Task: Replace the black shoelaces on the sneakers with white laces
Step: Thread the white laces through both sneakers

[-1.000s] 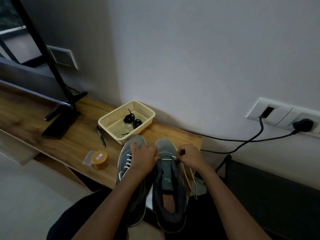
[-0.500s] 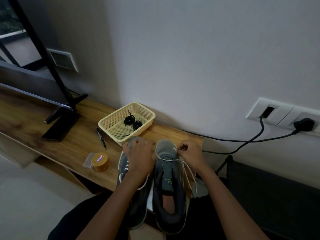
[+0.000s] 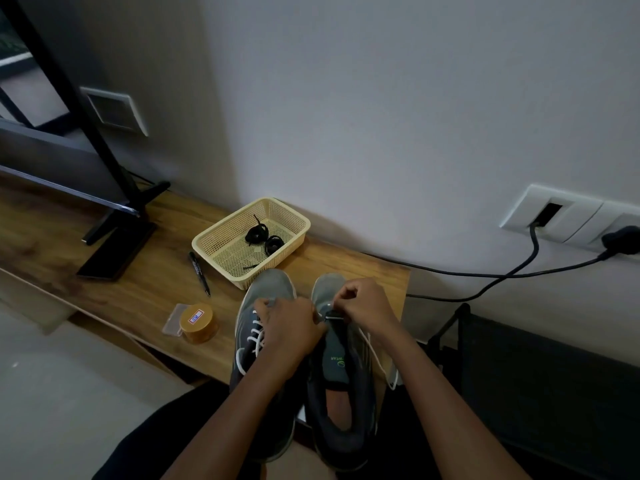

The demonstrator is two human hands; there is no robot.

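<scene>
While the two grey sneakers stand side by side, toes toward the yellow basket (image 3: 221, 237) on the wooden surface (image 3: 138, 296), the white lace (image 3: 375, 355) looks like the limp, light sort that flops wherever it is let go, so I would take it right at the stiff tip or close to the eyelet. The right sneaker (image 3: 341, 372) sits just beside the left sneaker (image 3: 256, 344), which already shows white crossings. The right hand (image 3: 363, 303) has its fingers pinched nearly closed on the lace at the low eyelets nearest the basket, the loose tail trailing down the shoe's outer side. The left hand (image 3: 287, 327) curls over the gap between the shoes; whether it grips the lace or only steadies the shoe, I cannot tell. Black laces (image 3: 265, 237) lie coiled inside the basket.
</scene>
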